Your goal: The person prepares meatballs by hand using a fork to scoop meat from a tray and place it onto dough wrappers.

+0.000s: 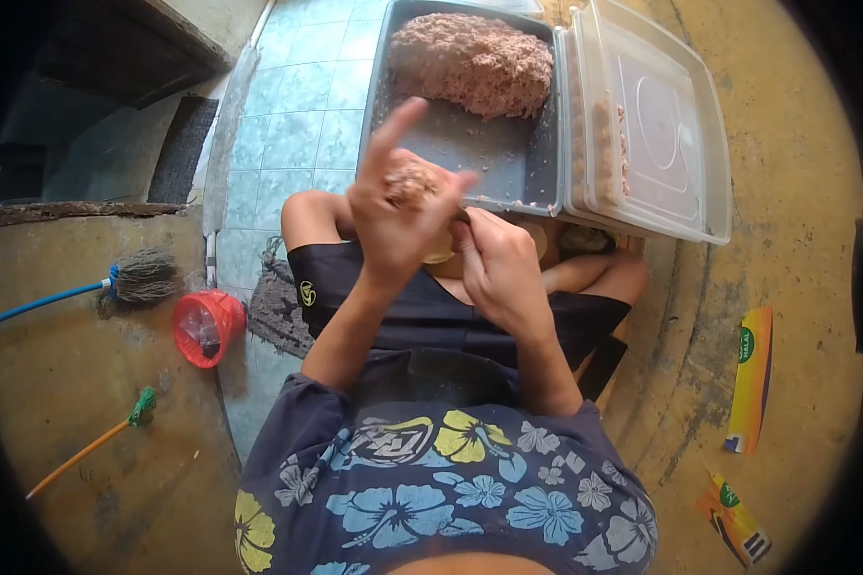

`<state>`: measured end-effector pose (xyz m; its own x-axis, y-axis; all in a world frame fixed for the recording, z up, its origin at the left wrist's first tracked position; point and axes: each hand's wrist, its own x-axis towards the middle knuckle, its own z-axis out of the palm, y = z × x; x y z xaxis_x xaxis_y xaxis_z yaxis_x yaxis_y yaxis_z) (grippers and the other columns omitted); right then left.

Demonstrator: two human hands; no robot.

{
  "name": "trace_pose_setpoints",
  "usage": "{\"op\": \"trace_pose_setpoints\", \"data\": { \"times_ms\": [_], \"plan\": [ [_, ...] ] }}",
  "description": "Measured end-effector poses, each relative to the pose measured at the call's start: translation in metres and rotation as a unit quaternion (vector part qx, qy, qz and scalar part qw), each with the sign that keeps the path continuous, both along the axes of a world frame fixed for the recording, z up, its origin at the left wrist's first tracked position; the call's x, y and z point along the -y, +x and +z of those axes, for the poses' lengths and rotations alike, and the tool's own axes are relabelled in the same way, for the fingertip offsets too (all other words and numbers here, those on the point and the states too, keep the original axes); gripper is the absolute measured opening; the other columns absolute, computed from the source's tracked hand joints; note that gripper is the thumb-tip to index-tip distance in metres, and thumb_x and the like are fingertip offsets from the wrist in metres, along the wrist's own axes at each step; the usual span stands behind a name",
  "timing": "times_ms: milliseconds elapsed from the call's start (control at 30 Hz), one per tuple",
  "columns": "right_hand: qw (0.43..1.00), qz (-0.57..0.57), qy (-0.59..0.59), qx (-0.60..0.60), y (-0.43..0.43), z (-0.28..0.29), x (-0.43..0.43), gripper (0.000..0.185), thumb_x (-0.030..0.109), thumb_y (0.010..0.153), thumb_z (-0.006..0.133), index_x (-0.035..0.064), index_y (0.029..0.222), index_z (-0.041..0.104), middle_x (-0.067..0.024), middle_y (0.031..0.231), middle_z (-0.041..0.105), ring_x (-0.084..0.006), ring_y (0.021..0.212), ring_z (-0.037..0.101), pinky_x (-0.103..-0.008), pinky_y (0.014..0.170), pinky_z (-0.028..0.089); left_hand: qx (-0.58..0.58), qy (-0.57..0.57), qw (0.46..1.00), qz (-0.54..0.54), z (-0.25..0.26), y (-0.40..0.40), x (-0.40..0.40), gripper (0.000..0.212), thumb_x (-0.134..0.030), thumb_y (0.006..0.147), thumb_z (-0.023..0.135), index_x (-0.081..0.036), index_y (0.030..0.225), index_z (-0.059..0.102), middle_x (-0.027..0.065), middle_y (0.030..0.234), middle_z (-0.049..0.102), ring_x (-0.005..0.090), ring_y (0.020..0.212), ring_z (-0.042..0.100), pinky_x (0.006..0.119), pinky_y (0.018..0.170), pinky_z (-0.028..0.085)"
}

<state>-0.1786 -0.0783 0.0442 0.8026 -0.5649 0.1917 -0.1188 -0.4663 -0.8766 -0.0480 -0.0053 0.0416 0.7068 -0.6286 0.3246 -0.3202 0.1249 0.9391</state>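
A large mound of minced meat mixture (475, 61) fills the far part of a grey plastic tub (485, 162), with small scraps scattered on the bare bottom. My left hand (410, 208), blurred, is raised near the tub's front edge with its palm up and index finger pointing out, and a lump of the mixture (410, 183) rests in the palm. To its right, my right hand (500, 262) pinches a thin dark object between thumb and fingers; its kind cannot be made out. Below the hands a pale round thing (442, 251) is partly hidden.
Right of the tub stands a translucent plastic container (658, 136) with shaped pieces inside. Printed packaging strips (750, 381) lie on the floor at the right. On the left are a red basket (207, 329), a broom with a blue handle (50, 304) and an orange stick (79, 458).
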Motion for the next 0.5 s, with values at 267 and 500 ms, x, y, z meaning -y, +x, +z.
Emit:
{"op": "trace_pose_setpoints", "data": {
  "times_ms": [267,500],
  "plan": [
    [0.997,0.048,0.014,-0.058,-0.001,0.014,0.008,0.015,0.008,0.095,0.053,-0.0045,0.087,0.055,-0.0237,0.081,0.058,-0.0458,0.079,0.058,-0.0482,0.068,0.044,-0.077,-0.168,0.982,-0.045,-0.008,0.045,-0.025,0.107,0.0,0.07,0.087,-0.005,0.155,0.023,0.0008,0.083,0.06,0.0047,0.068,0.053,0.018,0.063,0.047],
    [0.994,0.062,-0.016,-0.086,0.007,-0.009,0.018,0.015,0.007,0.094,0.054,-0.0052,0.086,0.052,-0.0256,0.083,0.056,-0.0468,0.08,0.056,-0.0488,0.07,0.043,-0.187,-0.139,0.972,-0.037,0.003,0.049,-0.025,0.104,0.005,0.065,0.083,0.0,0.152,0.026,-0.0021,0.07,0.055,0.0049,0.062,0.05,0.019,0.061,0.047]
  ]
}}
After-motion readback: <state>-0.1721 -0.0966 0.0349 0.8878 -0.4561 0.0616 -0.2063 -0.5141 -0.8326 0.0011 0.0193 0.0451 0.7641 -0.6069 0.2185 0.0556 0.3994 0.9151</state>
